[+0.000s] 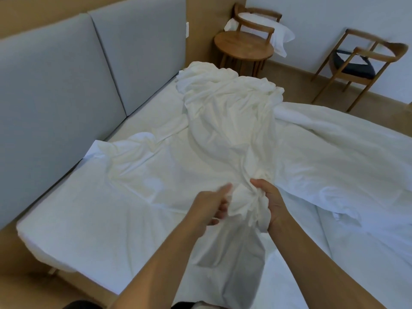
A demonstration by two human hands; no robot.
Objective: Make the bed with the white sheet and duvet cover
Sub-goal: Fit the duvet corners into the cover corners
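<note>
A crumpled white sheet (225, 130) runs in a long bunched ridge from the far side of the mattress (73, 215) toward me. My right hand (270, 205) grips a gathered wad of it near the middle of the bed. My left hand (211, 206) holds the same wad from the left, thumb out and fingers curled into the cloth. A white duvet (347, 152) lies spread over the right part of the bed. Part of the sheet hangs down between my forearms.
A grey padded headboard (66, 74) lines the left side. Beyond the bed stand a round wooden table (243, 45), a wooden chair with a white pillow (278, 34) on it, and another wooden chair (361, 63) with a dark seat.
</note>
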